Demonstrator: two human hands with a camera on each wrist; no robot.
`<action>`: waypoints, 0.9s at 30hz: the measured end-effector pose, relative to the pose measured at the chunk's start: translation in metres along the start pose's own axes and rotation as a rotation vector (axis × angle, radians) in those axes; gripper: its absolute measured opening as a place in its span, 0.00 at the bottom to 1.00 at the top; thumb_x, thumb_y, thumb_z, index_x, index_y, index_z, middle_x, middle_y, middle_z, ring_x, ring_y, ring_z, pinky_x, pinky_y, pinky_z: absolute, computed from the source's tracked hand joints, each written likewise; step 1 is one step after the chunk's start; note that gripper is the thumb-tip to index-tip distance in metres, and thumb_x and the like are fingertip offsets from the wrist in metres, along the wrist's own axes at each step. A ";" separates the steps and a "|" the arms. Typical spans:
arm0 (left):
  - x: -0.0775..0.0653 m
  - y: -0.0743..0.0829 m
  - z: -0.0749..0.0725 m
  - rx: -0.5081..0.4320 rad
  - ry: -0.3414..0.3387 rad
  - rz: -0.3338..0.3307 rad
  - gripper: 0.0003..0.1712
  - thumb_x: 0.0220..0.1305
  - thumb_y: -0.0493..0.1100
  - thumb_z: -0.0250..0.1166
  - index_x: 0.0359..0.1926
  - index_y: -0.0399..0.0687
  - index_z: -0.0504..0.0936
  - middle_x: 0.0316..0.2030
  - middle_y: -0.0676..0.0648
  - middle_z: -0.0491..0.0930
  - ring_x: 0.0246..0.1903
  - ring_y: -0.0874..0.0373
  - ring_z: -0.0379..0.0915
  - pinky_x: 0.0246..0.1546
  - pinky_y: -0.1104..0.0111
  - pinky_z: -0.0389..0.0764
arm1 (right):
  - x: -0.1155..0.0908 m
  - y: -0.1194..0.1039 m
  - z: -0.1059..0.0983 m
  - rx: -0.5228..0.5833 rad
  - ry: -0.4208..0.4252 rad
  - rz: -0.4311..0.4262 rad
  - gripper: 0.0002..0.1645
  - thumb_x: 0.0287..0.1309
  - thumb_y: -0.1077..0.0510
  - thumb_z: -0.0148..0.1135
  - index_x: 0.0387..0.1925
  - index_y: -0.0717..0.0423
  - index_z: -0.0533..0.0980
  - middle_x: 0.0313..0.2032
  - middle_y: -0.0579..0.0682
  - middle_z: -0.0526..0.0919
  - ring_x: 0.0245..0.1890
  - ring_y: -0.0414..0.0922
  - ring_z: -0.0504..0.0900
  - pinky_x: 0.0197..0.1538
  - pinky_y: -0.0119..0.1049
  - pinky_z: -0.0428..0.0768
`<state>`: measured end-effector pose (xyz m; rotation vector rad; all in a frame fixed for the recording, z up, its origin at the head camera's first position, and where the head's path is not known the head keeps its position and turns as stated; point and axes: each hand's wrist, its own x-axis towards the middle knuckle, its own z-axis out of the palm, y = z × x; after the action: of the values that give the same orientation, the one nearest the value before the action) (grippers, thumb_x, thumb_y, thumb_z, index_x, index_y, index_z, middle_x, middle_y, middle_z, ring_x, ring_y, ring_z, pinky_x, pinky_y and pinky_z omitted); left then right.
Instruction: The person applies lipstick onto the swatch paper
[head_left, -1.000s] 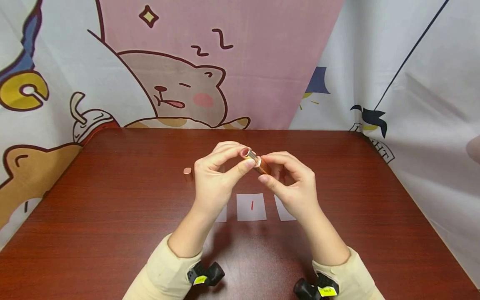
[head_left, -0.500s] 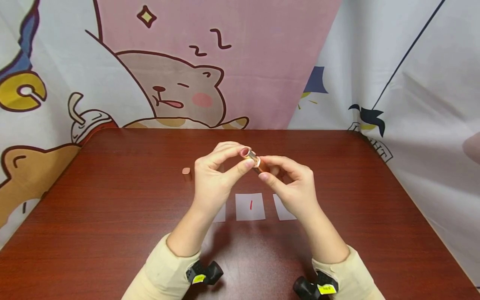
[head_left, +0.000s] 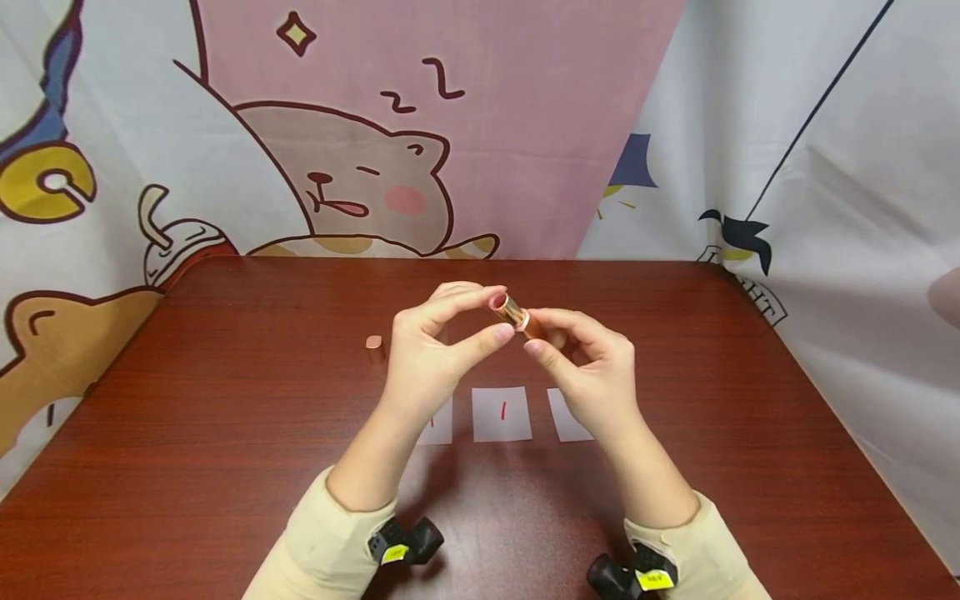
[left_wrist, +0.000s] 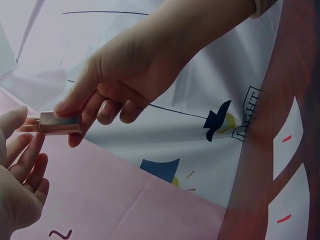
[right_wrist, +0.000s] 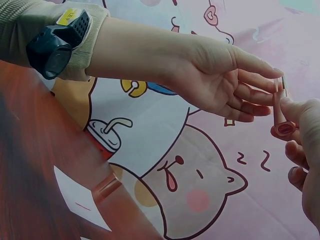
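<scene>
A lipstick (head_left: pixel 512 311) with a rose-gold base and shiny gold inner tube is held tilted above the table, its reddish end toward the upper left. My right hand (head_left: pixel 588 367) pinches the base (left_wrist: pixel 60 122) between thumb and fingers. At the upper tube, my left hand (head_left: pixel 427 362) has its thumb and index fingertips on either side, a light pinch near the rim; its other fingers spread loosely in the right wrist view. On the table behind the left hand stands a rose-gold cap (head_left: pixel 375 347), partly hidden by that hand.
Under the hands, white paper cards lie in a row on the brown table (head_left: pixel 225 400): a middle card (head_left: pixel 502 425) with a red stroke, a left card (head_left: pixel 442 427) and a right card (head_left: pixel 567 417), both partly covered. A patterned cloth (head_left: pixel 540 125) hangs behind.
The lipstick and right hand have shifted slightly right. My left thumb and index finger have loosened apart, so more of the gold tube shows. The cap and cards stay put.
</scene>
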<state>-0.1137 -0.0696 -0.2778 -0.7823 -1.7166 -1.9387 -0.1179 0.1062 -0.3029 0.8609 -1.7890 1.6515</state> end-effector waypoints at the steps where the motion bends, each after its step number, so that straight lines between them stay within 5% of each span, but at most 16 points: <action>1: 0.000 0.000 -0.001 0.002 -0.005 0.000 0.19 0.49 0.23 0.70 0.45 0.26 0.82 0.40 0.38 0.82 0.46 0.49 0.75 0.54 0.58 0.71 | 0.000 0.000 0.000 -0.006 0.007 0.001 0.21 0.53 0.57 0.71 0.40 0.72 0.79 0.26 0.43 0.81 0.21 0.36 0.70 0.22 0.25 0.68; 13: 0.008 0.000 -0.017 -0.003 0.025 -0.002 0.18 0.51 0.23 0.68 0.45 0.26 0.81 0.38 0.34 0.82 0.48 0.47 0.74 0.55 0.56 0.70 | 0.001 -0.002 -0.003 0.019 0.040 0.040 0.15 0.49 0.71 0.70 0.40 0.74 0.79 0.26 0.44 0.81 0.21 0.37 0.71 0.22 0.25 0.69; 19: 0.012 -0.001 -0.028 -0.010 0.056 0.015 0.17 0.51 0.22 0.67 0.45 0.23 0.80 0.36 0.43 0.84 0.46 0.47 0.75 0.53 0.59 0.71 | 0.000 -0.002 -0.003 0.039 0.043 0.048 0.15 0.51 0.67 0.70 0.40 0.72 0.80 0.27 0.44 0.81 0.21 0.37 0.71 0.23 0.24 0.69; 27: 0.016 -0.003 -0.041 -0.001 0.068 -0.011 0.18 0.52 0.23 0.66 0.47 0.24 0.79 0.37 0.47 0.85 0.46 0.48 0.77 0.54 0.56 0.71 | 0.000 -0.003 -0.003 0.016 0.052 0.055 0.14 0.47 0.75 0.67 0.39 0.74 0.79 0.25 0.43 0.80 0.21 0.36 0.70 0.21 0.24 0.67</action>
<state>-0.1325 -0.1091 -0.2720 -0.7005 -1.6837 -1.9513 -0.1161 0.1088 -0.3007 0.7751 -1.7812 1.7095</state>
